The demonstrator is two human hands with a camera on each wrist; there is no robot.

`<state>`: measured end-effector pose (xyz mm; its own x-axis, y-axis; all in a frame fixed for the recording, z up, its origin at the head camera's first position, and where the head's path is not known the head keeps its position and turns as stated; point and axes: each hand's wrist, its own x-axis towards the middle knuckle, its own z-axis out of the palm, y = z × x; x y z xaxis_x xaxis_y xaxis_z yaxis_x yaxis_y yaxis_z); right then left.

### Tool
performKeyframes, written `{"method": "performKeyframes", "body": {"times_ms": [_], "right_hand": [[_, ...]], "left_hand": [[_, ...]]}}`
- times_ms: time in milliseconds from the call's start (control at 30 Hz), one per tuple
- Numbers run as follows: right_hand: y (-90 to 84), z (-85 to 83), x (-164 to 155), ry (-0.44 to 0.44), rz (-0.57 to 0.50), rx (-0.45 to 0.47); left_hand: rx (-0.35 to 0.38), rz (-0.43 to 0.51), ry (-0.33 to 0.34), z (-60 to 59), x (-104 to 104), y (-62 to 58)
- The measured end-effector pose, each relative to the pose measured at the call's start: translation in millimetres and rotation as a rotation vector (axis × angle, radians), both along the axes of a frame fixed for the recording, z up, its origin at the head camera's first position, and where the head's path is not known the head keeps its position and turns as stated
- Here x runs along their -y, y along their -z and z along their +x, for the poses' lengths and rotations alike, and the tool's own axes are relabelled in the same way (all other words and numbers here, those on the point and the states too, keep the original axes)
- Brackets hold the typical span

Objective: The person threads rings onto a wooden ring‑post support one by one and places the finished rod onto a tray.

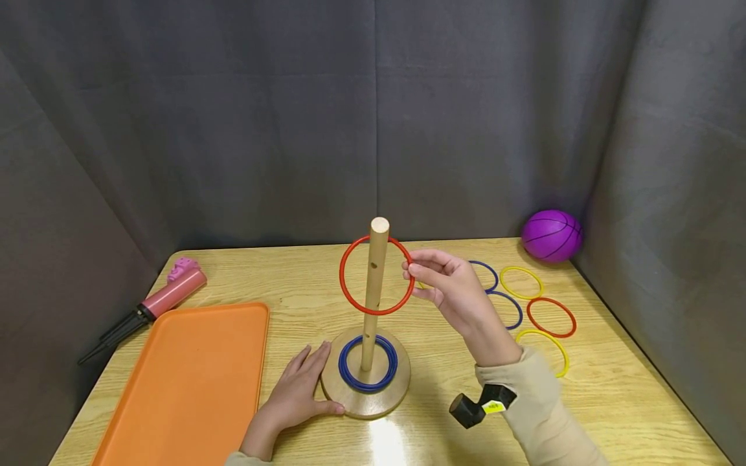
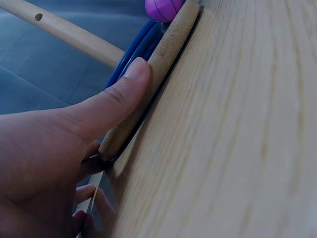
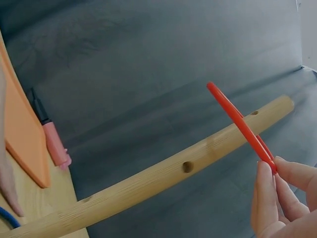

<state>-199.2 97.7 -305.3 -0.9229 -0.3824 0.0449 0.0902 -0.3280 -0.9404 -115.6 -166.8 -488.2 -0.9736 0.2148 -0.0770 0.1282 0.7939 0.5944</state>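
1. Head view. Right hand (image 1: 451, 288): thumb and fingers pinch the right edge of a red ring (image 1: 375, 275). The ring stands nearly upright in the air at the upper part of the peg (image 1: 373, 294); whether it encircles the peg or hangs beside it cannot be told here.
2. Head view. Left hand (image 1: 300, 388): flat on the table (image 1: 612, 414), fingers straight and apart, thumb along the left edge of the round base (image 1: 373, 404), clamped on nothing. Blue rings (image 1: 368, 362) lie on the base around the peg's foot.
3. Head view. Orange tray (image 1: 186, 382): front left, just beside the left hand, its near end cut by the frame edge. A pink pump (image 1: 154, 301) lies at the table's left edge, beyond the tray.
4. Head view. Loose rings (image 1: 539, 310), blue, yellow and red, lie flat right of the peg, behind the right hand. A purple ball (image 1: 551, 235) sits in the far right corner against the curtain. Bare table shows between peg and far edge, and along the front right.
5. Left wrist view. Thumb (image 2: 116, 101) pressed against the base rim (image 2: 163, 64); blue rings (image 2: 136, 49) just past it; peg (image 2: 64, 32) and ball (image 2: 166, 7) beyond.
6. Right wrist view. Fingertips (image 3: 282, 193) closed on the red ring (image 3: 237, 121), seen edge-on across the peg (image 3: 163, 178) near its top. Tray (image 3: 22, 134) edge and pump (image 3: 52, 141) at left.
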Motion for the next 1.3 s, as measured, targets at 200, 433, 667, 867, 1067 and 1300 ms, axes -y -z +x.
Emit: {"method": "performKeyframes", "body": {"times_ms": [200,433,667,867,1067,1300], "right_hand": [[14.5,-0.6,0.6,0.017,0.051,0.033],[36.7,-2.3,-1.0,0.028,0.118,0.066],[64.7,-7.2,-2.7,0.01,0.212,0.079],[87.3,-10.5,-2.6,-0.023,0.296,0.08],[110.0,-12.6,-3.3,-0.074,0.356,0.066],[133.5,-13.2,-3.1,-0.114,0.419,0.053]], "left_hand": [[-0.004,0.001,0.002,-0.9,0.3,0.2],[-0.009,-0.001,-0.001,-1.0,0.5,0.3],[-0.001,0.01,-0.003,0.3,0.2,-1.0],[0.001,0.007,-0.003,0.1,0.0,-1.4],[0.005,0.009,-0.006,-0.1,-0.1,-1.1],[-0.004,0.005,-0.006,-0.7,0.5,0.3]]}}
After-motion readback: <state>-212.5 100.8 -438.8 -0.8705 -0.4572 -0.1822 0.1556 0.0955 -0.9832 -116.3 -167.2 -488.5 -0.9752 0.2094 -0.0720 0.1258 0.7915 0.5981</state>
